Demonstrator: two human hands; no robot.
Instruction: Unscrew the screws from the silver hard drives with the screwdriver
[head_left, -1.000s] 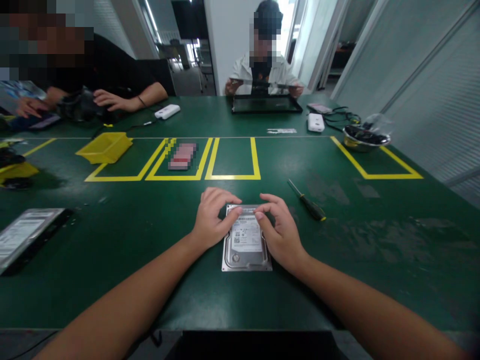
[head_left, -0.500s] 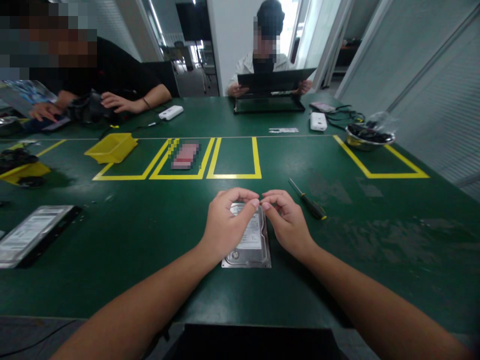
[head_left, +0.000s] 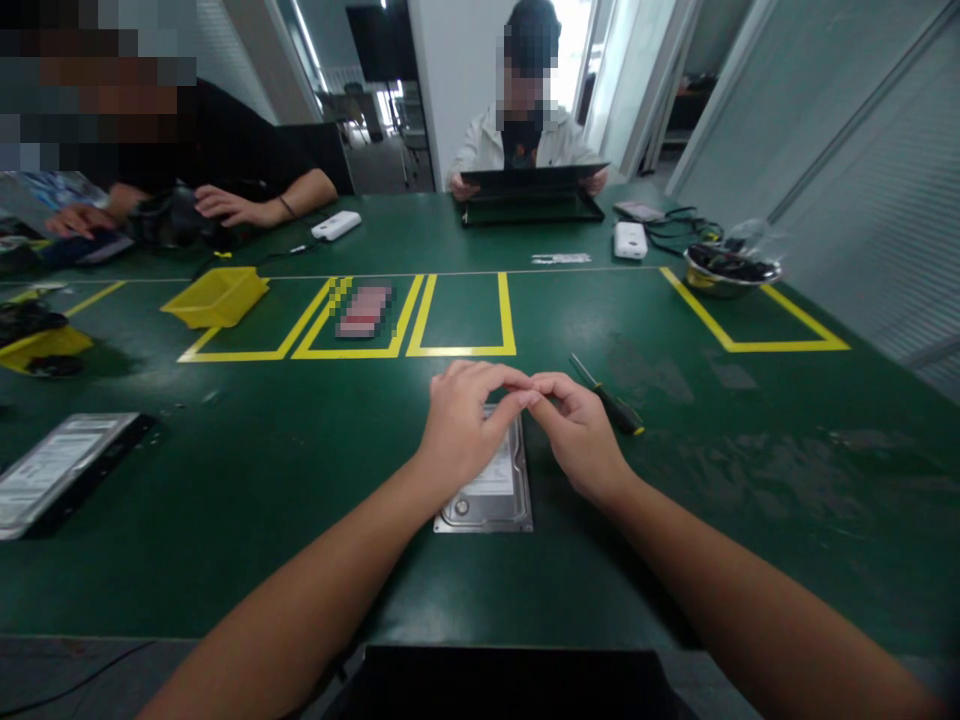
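Both hands' fingers (head_left: 517, 385) pinch shut, tips touching, above the hard drive's (head_left: 491, 490) far end.

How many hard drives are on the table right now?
2. One hard drive lies under both hands in front; another hard drive lies at the table's left edge. Others may be out of view.

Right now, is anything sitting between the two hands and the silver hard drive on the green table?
Nothing visible does. The left hand and right hand hover right over the silver metal hard drive, fingertips meeting above its far end. The black-and-yellow screwdriver lies off to the right, clear of the drive.
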